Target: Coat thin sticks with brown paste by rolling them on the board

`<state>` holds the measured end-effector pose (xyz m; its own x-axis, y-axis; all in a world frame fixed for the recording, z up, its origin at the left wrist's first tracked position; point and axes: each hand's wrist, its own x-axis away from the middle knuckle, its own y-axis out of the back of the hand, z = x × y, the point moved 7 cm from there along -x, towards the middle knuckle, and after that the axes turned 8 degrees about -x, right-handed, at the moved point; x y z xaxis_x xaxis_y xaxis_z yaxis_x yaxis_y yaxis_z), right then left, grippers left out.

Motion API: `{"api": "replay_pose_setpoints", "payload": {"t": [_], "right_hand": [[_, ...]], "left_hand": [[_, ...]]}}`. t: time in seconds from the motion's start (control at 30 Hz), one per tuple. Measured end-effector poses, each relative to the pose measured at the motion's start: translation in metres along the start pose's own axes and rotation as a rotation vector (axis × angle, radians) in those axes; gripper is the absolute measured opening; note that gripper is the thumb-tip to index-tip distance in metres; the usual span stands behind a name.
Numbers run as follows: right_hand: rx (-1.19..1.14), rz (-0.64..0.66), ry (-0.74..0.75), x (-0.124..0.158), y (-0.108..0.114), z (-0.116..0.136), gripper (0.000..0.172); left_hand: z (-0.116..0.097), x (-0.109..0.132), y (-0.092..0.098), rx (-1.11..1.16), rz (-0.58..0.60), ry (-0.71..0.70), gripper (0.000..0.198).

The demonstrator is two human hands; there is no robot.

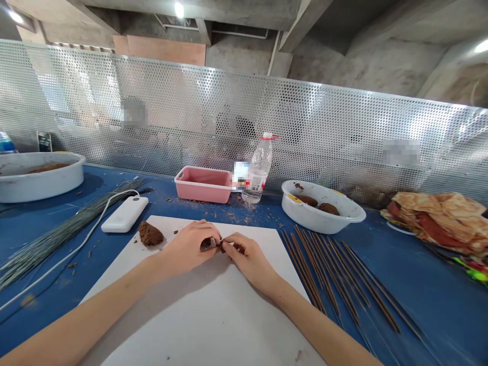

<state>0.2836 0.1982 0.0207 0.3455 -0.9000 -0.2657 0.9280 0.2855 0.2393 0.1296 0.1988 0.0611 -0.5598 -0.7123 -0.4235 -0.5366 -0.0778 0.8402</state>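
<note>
My left hand (186, 249) and my right hand (246, 256) meet above a white board (213, 315). Their fingertips pinch a small piece of brown clay-like paste (221, 246), partly hidden by my fingers. A few more dark bits show beneath my hands. Left of my left hand, a larger lump of the same brown paste (150, 234) rests on the board, not touching either hand. To the right of the board lie several thin sticks coated in brown (335, 274).
A bundle of thin grey-green sticks (57, 239) and a white power bank (124, 214) with its cable lie left. Behind stand a pink tray (202, 184), a plastic bottle (259, 173) and white basins (324, 218) (41, 183) holding brown paste. A crumpled cloth (438, 218) lies right.
</note>
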Motion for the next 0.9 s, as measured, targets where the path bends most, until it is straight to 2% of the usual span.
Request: {"api": "replay_pose_setpoints", "payload": {"t": [0.17,0.3,0.6,0.9], "right_hand": [[-0.056,0.0,-0.006,-0.0006,-0.0004,0.0007,0.03],[-0.175,0.012,-0.023,-0.0011,-0.0025,0.002,0.024],[-0.302,-0.036,-0.027,-0.0025,0.003,0.0017,0.025],[-0.356,-0.079,-0.041,-0.001,0.0058,-0.0005,0.027]], "left_hand": [[-0.0019,-0.0002,0.0018,-0.025,-0.014,-0.026,0.016],[-0.0013,0.0004,0.0031,-0.027,-0.041,-0.038,0.017],[-0.0074,0.0002,0.0024,-0.055,-0.092,-0.1,0.013],[-0.0096,0.0008,0.0021,-0.092,-0.045,-0.052,0.021]]}}
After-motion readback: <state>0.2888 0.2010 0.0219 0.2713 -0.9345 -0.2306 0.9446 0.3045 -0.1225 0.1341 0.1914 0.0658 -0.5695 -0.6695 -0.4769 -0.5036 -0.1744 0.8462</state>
